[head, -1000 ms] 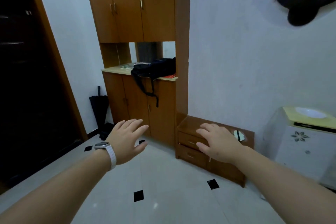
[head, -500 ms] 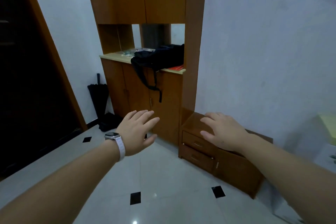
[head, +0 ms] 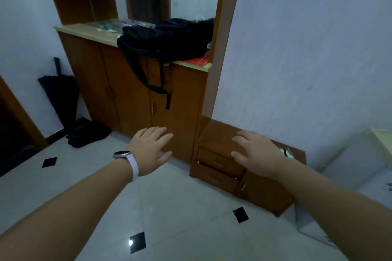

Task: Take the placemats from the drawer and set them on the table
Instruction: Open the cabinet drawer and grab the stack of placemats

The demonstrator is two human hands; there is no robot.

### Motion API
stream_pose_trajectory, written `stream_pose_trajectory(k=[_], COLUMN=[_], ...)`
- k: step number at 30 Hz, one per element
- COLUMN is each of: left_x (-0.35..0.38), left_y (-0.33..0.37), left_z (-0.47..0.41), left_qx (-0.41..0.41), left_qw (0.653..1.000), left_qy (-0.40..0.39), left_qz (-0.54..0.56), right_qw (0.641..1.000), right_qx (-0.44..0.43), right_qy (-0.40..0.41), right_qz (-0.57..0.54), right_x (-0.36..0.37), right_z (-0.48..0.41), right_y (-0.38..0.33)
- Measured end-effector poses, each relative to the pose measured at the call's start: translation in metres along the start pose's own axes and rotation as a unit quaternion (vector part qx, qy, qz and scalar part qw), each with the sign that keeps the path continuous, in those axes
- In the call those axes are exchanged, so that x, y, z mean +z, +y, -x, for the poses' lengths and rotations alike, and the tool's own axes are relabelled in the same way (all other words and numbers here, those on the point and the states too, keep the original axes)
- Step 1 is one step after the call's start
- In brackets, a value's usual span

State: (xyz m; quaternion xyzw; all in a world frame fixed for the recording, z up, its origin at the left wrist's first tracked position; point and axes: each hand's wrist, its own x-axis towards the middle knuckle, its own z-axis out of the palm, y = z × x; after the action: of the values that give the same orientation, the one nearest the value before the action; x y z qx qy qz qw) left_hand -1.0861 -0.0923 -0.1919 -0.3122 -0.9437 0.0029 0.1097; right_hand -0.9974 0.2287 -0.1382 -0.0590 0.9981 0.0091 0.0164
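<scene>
2 empty hands, left and right, fingers spread, before 2 shut drawers.

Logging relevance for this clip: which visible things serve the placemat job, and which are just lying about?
For the job:
low drawer unit
upper drawer
lower drawer
left hand
right hand

Lying about:
black backpack
black umbrella
dark bag on floor
red folder

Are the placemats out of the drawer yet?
Not yet. Nothing looks done: both drawers of the low cabinet look shut, and no placemats show. The left hand and right hand are empty, held out toward the cabinet. Left: open a drawer, take the mats, set the table.
</scene>
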Motion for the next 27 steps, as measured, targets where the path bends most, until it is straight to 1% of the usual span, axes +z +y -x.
stream_pose_trajectory(k=[4,8,12,15,21,24,27], left_x=[0.032,0.064,0.106,0.139,0.188,0.209,0.233], left_y=[-0.022,-0.030,-0.017,-0.003,0.011,0.022,0.036], left_z=[-0.041,-0.091,-0.133,-0.157,-0.236,-0.283,-0.314], left_qx=[0.023,0.045,0.059,0.043,0.037,0.039,0.067], left_qw=[0.999,0.997,0.994,0.987,0.981,0.979,0.976], left_qy=[-0.023,-0.043,-0.071,-0.093,-0.146,-0.151,-0.152], left_qz=[0.023,0.038,0.065,0.121,0.123,0.130,0.144], right_qw=[1.000,0.998,0.997,0.995,0.987,0.984,0.981], right_qx=[0.023,0.050,0.052,0.067,0.070,0.069,0.078], right_qy=[-0.017,-0.018,-0.049,-0.059,-0.099,-0.123,-0.129], right_qz=[-0.003,-0.020,-0.024,-0.053,-0.103,-0.107,-0.120], right_x=[0.009,0.027,0.067,0.099,0.161,0.184,0.208], right_z=[-0.029,-0.058,-0.091,-0.124,-0.184,-0.209,-0.225], right_y=[0.014,0.044,0.078,0.105,0.158,0.187,0.205])
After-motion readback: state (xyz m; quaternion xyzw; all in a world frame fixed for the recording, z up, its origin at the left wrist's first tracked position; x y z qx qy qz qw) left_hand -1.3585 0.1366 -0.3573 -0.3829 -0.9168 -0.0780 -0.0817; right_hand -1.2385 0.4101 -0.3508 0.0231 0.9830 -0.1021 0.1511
